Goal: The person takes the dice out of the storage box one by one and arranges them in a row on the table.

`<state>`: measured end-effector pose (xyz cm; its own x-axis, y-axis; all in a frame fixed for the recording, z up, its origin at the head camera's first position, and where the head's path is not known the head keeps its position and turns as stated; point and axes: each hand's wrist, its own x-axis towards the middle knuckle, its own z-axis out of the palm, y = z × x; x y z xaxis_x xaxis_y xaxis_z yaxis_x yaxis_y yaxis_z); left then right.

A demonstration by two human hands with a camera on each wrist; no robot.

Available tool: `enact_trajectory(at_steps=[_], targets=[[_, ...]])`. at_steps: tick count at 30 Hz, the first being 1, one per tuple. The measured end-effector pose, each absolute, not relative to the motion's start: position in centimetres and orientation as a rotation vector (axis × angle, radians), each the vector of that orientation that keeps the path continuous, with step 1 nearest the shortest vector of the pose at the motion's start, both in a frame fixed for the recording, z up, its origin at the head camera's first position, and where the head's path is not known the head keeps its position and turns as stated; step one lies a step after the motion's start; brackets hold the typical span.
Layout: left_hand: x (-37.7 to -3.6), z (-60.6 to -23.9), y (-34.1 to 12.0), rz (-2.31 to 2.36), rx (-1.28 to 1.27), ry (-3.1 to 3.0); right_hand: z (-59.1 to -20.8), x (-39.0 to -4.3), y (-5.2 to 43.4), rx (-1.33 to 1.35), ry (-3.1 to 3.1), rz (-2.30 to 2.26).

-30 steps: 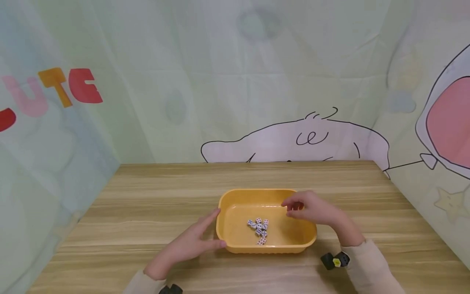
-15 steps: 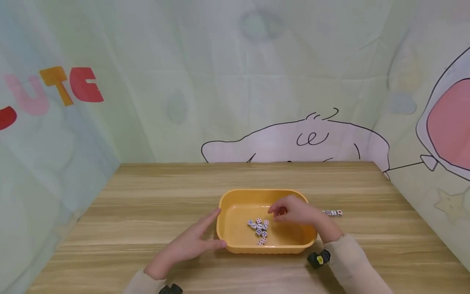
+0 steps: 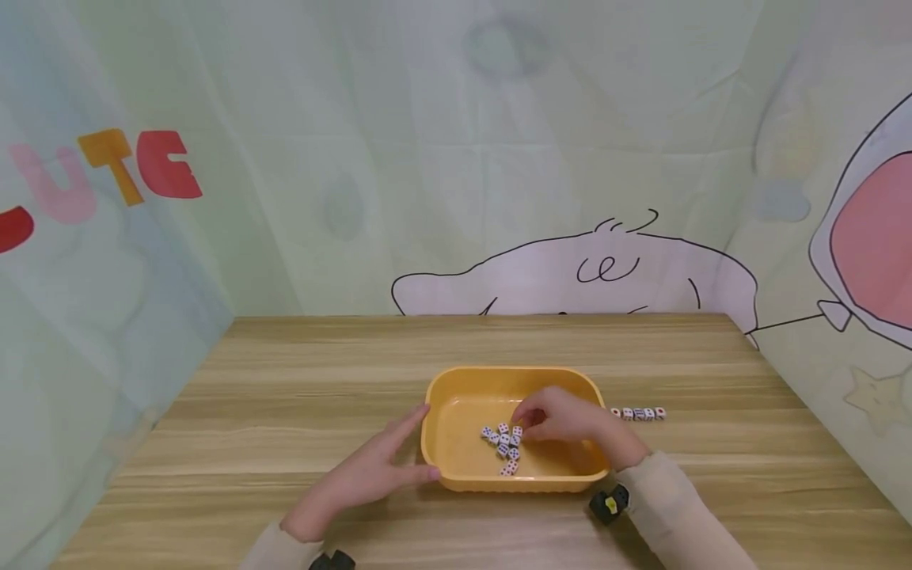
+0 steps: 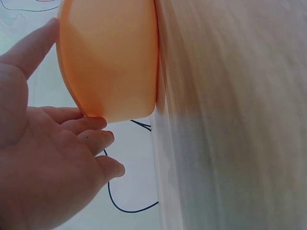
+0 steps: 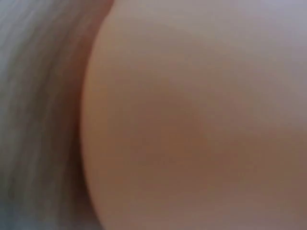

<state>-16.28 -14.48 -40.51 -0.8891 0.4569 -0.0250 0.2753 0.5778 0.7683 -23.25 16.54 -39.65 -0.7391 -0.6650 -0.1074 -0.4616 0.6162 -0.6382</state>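
Inside a yellow plastic basin (image 3: 456, 388), several small white dice (image 3: 503, 439) lie in a loose cluster on the floor. My left hand (image 3: 374, 471) rests against the basin's left end, thumb and fingers spread along the rim. In the left wrist view that hand (image 4: 53, 153) touches the orange-looking basin wall (image 4: 110, 62) with extended fingers. My right hand (image 3: 559, 416) reaches over the basin's right side, with bent fingers and thumb apart, right at the rightmost die (image 3: 517, 431). Only a blurred, close basin wall (image 5: 182, 115) fills most of the right wrist view.
Right of the basin, several dice (image 3: 639, 413) stand in a straight row on the wooden table (image 3: 321, 372). The right forearm passes just in front of that row. A printed cloth backdrop (image 3: 321, 198) rises behind the table.
My right hand has moved left and inward from the basin's right rim to the dice cluster, uncovering the row of dice on the table. My left hand and the basin stay in place.
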Motion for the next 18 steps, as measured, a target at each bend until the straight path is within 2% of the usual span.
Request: enact_trajectory(at_steps=[18], targets=[[-16.1,-40.02,-14.37,1.197,0.6,2.583,-40.12,-23.16,16.24,-0.87,2.537,-0.791]])
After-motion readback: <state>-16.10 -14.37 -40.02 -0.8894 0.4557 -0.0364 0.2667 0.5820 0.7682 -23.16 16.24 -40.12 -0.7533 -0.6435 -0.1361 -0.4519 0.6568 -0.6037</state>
